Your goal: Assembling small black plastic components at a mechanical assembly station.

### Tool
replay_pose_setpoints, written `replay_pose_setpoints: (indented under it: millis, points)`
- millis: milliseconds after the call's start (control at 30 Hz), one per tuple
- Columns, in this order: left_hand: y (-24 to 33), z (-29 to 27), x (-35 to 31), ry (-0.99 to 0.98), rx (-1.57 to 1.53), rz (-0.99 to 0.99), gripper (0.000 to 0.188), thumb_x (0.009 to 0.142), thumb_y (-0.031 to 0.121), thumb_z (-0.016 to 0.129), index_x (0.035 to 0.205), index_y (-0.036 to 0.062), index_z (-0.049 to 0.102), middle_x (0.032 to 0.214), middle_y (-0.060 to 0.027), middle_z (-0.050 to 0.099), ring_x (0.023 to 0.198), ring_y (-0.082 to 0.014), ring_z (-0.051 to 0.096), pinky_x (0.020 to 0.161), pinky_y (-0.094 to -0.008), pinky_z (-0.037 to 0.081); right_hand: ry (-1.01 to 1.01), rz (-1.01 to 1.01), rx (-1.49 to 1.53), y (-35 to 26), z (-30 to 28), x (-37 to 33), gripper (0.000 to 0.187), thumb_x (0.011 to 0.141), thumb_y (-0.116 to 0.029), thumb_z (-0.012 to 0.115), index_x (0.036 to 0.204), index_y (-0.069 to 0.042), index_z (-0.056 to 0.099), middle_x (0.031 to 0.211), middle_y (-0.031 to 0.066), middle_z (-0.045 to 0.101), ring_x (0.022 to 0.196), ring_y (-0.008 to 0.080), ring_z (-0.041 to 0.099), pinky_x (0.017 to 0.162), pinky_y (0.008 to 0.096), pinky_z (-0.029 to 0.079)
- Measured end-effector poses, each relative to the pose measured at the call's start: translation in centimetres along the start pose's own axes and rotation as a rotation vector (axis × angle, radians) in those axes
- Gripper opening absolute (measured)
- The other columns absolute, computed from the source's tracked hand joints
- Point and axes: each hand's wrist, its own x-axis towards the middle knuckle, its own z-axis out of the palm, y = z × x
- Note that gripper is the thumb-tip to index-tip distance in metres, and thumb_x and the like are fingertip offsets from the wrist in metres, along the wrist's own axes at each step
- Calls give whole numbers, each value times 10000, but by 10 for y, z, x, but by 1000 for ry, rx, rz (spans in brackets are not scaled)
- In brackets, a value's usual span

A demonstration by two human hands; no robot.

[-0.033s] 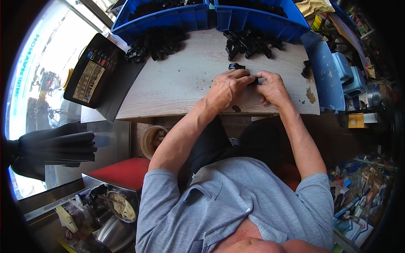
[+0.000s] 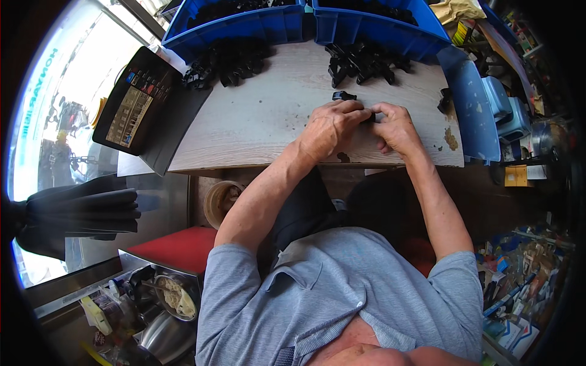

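Over the right half of the pale wooden table (image 2: 244, 131), my two hands meet at a small black part (image 2: 371, 117), mostly hidden by the fingers. My left hand (image 2: 329, 127) is closed, its fingertips pinching the part from the left. From the other side the thumb and forefinger of my right hand (image 2: 398, 129) grip it, the other fingers curled under. Just beyond my left fingers lies another black piece (image 2: 344, 96). Farther back are two heaps of black plastic parts, a left heap (image 2: 235, 66) and a right heap (image 2: 360, 64).
Behind the heaps stand a left blue bin (image 2: 244, 29) and a right blue bin (image 2: 378, 30), both holding black parts. A propped-up tablet (image 2: 129, 107) in a dark case occupies the left side. One black piece (image 2: 444, 100) lies near the right edge, beside a blue panel (image 2: 473, 113).
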Motion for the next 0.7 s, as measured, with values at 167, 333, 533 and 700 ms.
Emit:
replay_pose_setpoints:
  millis: [167, 333, 533, 700]
  points:
    - [-6, 4, 3, -11, -56, 37, 383, 798, -6, 671, 1172, 64, 714, 1100, -144, 702, 973, -330, 695, 869, -401, 574, -13, 5, 25, -2, 0, -2, 309, 813, -30, 681, 1121, -32, 652, 605, 9, 554, 434, 90, 514, 363, 239, 399]
    - [-9, 9, 4, 28, -96, 67, 364, 790, 3, 696, 1148, 65, 725, 1073, -140, 706, 933, -324, 699, 860, -394, 575, -29, -1, 39, -1, -2, -1, 260, 811, -20, 677, 1068, -35, 643, 611, 6, 553, 432, 83, 506, 361, 228, 388]
    - [-9, 12, 4, 37, -35, 103, 347, 795, 22, 710, 1139, 61, 727, 1059, -131, 709, 945, -312, 694, 859, -393, 571, -1, -19, 53, -1, 0, -2, 211, 815, -18, 672, 1021, -29, 632, 611, 8, 550, 426, 80, 501, 350, 219, 370]
    - [-13, 14, 8, 7, -52, 72, 376, 782, 80, 695, 1157, 90, 726, 1030, -97, 709, 972, -287, 673, 884, -381, 538, 5, -31, 80, 0, 1, -1, 220, 816, -29, 680, 1030, -22, 633, 618, 10, 554, 424, 82, 500, 352, 218, 374]
